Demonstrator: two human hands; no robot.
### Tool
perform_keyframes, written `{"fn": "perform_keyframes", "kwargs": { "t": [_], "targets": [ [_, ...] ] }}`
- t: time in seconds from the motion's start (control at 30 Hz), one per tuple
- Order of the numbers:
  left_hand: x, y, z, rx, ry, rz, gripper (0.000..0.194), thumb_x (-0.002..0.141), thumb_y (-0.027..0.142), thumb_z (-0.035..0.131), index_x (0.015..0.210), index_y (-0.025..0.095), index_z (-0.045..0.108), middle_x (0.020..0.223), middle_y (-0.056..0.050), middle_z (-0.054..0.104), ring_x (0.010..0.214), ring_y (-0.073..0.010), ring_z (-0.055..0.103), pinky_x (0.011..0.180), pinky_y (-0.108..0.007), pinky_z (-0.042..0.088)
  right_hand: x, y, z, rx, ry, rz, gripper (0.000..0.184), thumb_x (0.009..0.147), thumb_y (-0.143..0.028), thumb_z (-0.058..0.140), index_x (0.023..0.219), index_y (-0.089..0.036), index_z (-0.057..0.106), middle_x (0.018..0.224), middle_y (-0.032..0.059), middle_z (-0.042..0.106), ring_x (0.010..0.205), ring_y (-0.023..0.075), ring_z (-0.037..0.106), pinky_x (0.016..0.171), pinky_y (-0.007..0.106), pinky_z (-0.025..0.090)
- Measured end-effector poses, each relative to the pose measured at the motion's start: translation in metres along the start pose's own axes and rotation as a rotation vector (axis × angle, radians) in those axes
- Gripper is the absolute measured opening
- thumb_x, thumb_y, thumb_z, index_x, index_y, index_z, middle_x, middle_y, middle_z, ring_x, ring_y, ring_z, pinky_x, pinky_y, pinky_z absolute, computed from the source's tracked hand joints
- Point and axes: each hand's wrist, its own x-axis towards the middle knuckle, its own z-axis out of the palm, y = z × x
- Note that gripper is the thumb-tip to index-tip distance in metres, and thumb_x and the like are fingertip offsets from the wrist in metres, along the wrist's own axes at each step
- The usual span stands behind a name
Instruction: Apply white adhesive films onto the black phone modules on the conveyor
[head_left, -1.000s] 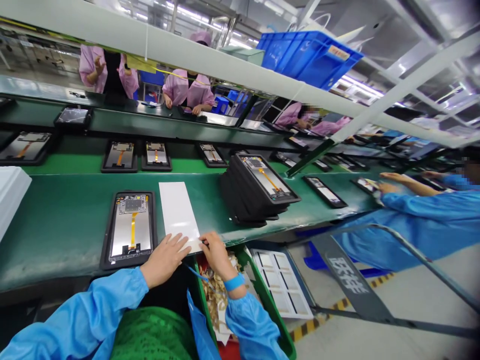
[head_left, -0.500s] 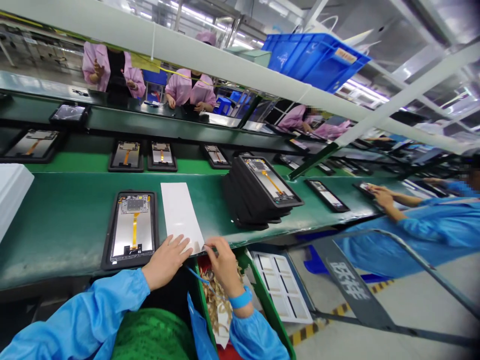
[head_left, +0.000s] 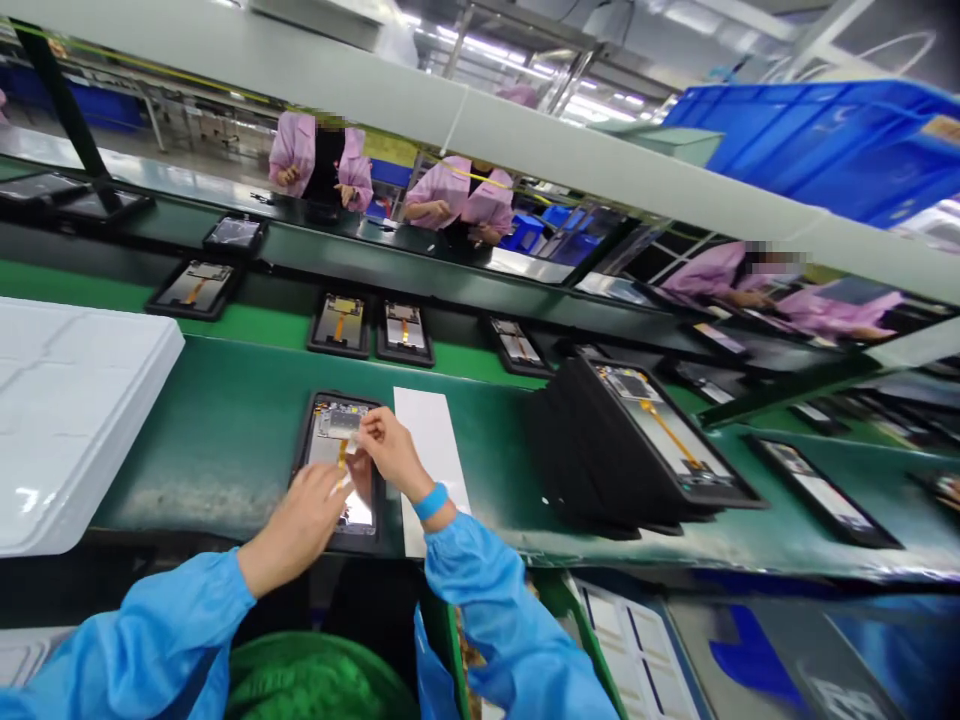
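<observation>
An opened tablet lies in a black frame on the green bench, showing its circuit board, orange ribbon cable and silvery panel. My left hand reaches over its lower left part, fingers stretched forward over the panel. Above the circuit board, my right hand has thumb and fingers pinched together; a small pale piece seems to be at the fingertips, too small to name. A white sheet lies flat beside the tablet, partly under my right forearm.
To the right stands a stack of black-framed tablets. A white plastic tray sits at left. Several open tablets lie on the green strip behind. Below the bench edge is a green bin. People in pink work across the line.
Both hands have left the white sheet and moved left onto the tablet. My right hand has come up from the bench edge to the circuit board. The view has turned left.
</observation>
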Motion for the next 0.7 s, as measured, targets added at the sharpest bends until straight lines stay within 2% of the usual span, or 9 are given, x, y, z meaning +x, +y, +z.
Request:
{"fn": "perform_keyframes", "kwargs": {
  "t": [0.1, 0.2, 0.37, 0.47, 0.6, 0.7],
  "targets": [
    [-0.009, -0.034, -0.005, 0.075, 0.035, -0.077, 0.034, 0.094, 0.008, 0.040, 0.122, 0.016, 0.058, 0.120, -0.014, 0.059, 0.116, -0.0272, 0.051, 0.102, -0.049, 0.043, 0.024, 0.010, 0.022, -0.078, -0.109, 0.025, 0.016, 0.081, -0.023, 0.061, 0.094, -0.020, 0.052, 0.079, -0.0028, 0.061, 0.075, 0.0125, 0.061, 0.074, 0.027, 0.049],
    [-0.007, -0.049, -0.004, 0.122, 0.041, -0.097, 0.036, 0.092, 0.007, 0.042, 0.124, 0.016, 0.058, 0.124, -0.014, 0.057, 0.119, -0.0283, 0.049, 0.103, -0.049, 0.041, 0.034, 0.015, 0.029, -0.149, -0.168, 0.027, 0.014, 0.082, -0.019, 0.061, 0.093, -0.020, 0.053, 0.079, -0.0031, 0.062, 0.073, 0.0119, 0.061, 0.073, 0.026, 0.048],
    [0.006, -0.056, -0.003, 0.143, 0.035, -0.109, 0.036, 0.092, 0.008, 0.043, 0.124, 0.016, 0.059, 0.127, -0.015, 0.056, 0.122, -0.0289, 0.047, 0.104, -0.049, 0.040, 0.038, 0.018, 0.030, -0.190, -0.177, 0.003, 0.013, 0.084, -0.017, 0.060, 0.094, -0.020, 0.053, 0.079, -0.0032, 0.064, 0.075, 0.0121, 0.062, 0.074, 0.025, 0.048],
    [0.011, -0.060, 0.001, 0.169, 0.014, -0.126, 0.039, 0.094, 0.013, 0.044, 0.131, 0.018, 0.056, 0.133, -0.016, 0.053, 0.126, -0.0304, 0.044, 0.105, -0.052, 0.038, 0.036, 0.017, 0.031, -0.212, -0.176, 0.007, 0.013, 0.085, -0.016, 0.060, 0.095, -0.021, 0.053, 0.080, -0.0030, 0.064, 0.075, 0.0127, 0.063, 0.073, 0.025, 0.047],
    [0.018, -0.063, 0.005, 0.201, -0.024, -0.132, 0.042, 0.093, 0.024, 0.054, 0.135, 0.021, 0.055, 0.141, -0.018, 0.048, 0.130, -0.0353, 0.039, 0.106, -0.058, 0.034, 0.034, 0.015, 0.033, -0.360, -0.147, -0.021, 0.012, 0.087, -0.016, 0.057, 0.097, -0.022, 0.053, 0.083, -0.0015, 0.065, 0.076, 0.0147, 0.062, 0.074, 0.027, 0.045],
    [0.023, -0.063, 0.003, 0.233, -0.047, -0.156, 0.043, 0.093, 0.026, 0.057, 0.135, 0.021, 0.054, 0.142, -0.017, 0.047, 0.130, -0.0350, 0.039, 0.105, -0.056, 0.034, 0.034, 0.015, 0.035, -0.488, -0.097, -0.099, 0.010, 0.088, -0.016, 0.054, 0.097, -0.021, 0.055, 0.089, 0.0022, 0.063, 0.085, 0.0178, 0.060, 0.079, 0.030, 0.045]
  ]
}}
